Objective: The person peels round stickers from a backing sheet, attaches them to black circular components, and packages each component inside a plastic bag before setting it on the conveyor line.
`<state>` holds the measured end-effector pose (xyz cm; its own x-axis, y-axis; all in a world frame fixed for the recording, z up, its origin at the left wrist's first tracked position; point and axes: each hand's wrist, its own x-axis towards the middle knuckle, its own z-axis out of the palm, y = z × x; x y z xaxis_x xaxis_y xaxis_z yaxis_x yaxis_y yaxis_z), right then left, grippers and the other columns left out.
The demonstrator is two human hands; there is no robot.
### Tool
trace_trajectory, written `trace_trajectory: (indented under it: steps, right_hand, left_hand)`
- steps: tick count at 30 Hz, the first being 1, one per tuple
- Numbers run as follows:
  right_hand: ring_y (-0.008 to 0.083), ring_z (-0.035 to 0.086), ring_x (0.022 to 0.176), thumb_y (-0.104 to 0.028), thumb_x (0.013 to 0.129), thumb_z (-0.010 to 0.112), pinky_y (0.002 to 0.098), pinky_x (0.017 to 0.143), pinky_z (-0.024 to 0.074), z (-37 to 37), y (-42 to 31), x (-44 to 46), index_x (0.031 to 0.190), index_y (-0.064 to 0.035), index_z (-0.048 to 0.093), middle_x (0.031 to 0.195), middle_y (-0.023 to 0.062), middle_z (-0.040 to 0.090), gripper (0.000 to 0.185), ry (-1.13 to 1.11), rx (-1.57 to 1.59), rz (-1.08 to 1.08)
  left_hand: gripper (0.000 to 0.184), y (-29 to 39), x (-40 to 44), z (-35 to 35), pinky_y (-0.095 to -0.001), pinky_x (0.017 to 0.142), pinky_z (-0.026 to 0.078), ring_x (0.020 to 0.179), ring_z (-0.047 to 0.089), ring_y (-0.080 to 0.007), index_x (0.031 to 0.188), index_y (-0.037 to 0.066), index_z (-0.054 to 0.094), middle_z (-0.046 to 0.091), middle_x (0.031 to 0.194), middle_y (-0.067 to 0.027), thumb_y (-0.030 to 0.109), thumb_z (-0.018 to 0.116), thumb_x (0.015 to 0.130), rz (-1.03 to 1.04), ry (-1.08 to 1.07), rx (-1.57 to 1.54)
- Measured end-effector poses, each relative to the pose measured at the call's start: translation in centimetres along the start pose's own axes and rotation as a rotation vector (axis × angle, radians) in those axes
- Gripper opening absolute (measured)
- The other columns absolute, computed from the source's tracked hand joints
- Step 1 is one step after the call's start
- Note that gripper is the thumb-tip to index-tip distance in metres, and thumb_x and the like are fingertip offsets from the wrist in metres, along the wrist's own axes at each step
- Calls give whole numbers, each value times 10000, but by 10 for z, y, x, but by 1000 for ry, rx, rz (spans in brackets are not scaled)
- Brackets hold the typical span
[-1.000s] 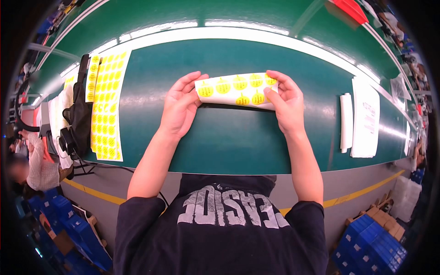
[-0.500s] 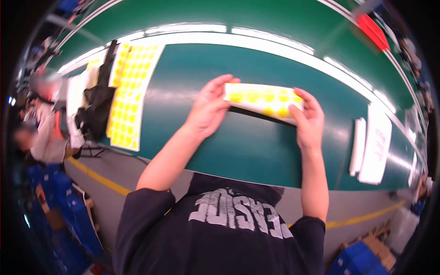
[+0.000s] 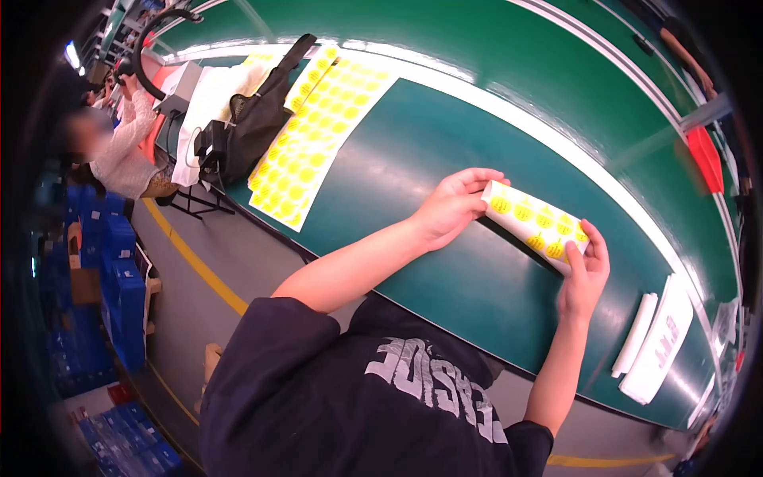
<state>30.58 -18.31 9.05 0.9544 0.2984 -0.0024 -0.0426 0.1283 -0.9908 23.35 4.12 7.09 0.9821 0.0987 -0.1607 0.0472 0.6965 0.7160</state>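
Observation:
Between my two hands, a rolled or folded sheet of round yellow stickers (image 3: 534, 216) is held above the green table. My left hand (image 3: 455, 208) grips its left end, fingers closed at the edge. At the other end, my right hand (image 3: 586, 266) pinches the sheet, thumb on the near face and fingers behind. Rows of yellow circles with dark print show on the white backing. Further left on the table lies a stack of flat sticker sheets (image 3: 306, 155).
A black bag (image 3: 253, 131) lies left of the sheets. White rolled and folded packages (image 3: 658, 342) rest on the table (image 3: 445, 290) at right. Another person (image 3: 127, 147) sits at the far left, near blue boxes (image 3: 119, 262) on the floor.
The camera view has turned, so the table and sheets appear tilted and shifted. Both hands still hold the sticker sheet, with much the same grip.

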Motion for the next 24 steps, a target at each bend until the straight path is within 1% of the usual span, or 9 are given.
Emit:
trace_trajectory:
  steps: [5,8,11,14,15,18,21,24]
  right_hand:
    - [160,557,995,36,810,564,273,878,427,-1,1,0,1179,64,477,1074,126,579,380,-10,-1,-7]
    - [159,557,992,34,812,565,272,876,427,-1,2,1,1178,65,476,1070,121,579,378,-20,0,-9]
    - [157,556,985,34,814,565,269,876,426,-2,3,2,1175,63,477,1070,117,576,373,-22,-10,-13]
    - [155,554,981,38,815,560,266,875,425,-5,7,3,1174,60,479,1070,114,572,369,-35,-3,-1]
    - [155,553,980,43,815,556,265,870,428,-5,7,2,1172,60,482,1070,115,570,364,-44,-6,-7]
    - [155,552,982,45,817,553,263,866,432,-5,7,2,1164,61,487,1066,114,571,354,-47,-23,10]
    - [152,553,980,46,819,550,263,859,440,-3,7,2,1152,60,496,1066,116,569,338,-50,-19,-11]
    - [147,563,960,41,821,554,258,839,451,-3,10,2,1139,60,505,1056,112,576,323,-58,-8,-33]
  left_hand:
    - [353,-3,0,-1,-315,898,431,1074,527,-193,1155,26,510,526,1202,-111,-51,492,811,19,-2,4]
    - [356,-2,1,2,-318,900,431,1072,529,-201,1163,9,498,524,1202,-121,-57,480,814,14,10,79]
    - [341,-3,-1,3,-321,910,424,1088,519,-208,1170,-8,486,519,1207,-131,-47,441,834,43,-3,97]
    - [339,-1,-2,5,-329,928,409,1110,504,-209,1183,-10,472,511,1216,-139,-28,395,853,24,11,54]
    - [347,0,-4,8,-337,946,391,1132,487,-207,1199,-5,461,498,1232,-140,3,389,860,21,17,54]
    - [365,-1,-4,8,-332,954,380,1150,473,-204,1219,4,449,488,1248,-125,29,413,857,31,25,31]
    - [378,-2,-4,7,-327,974,350,1182,446,-203,1235,15,441,477,1265,-104,54,431,859,111,50,126]
    - [387,-2,-3,0,-330,997,319,1204,425,-202,1240,19,436,468,1279,-93,53,443,854,379,150,331]
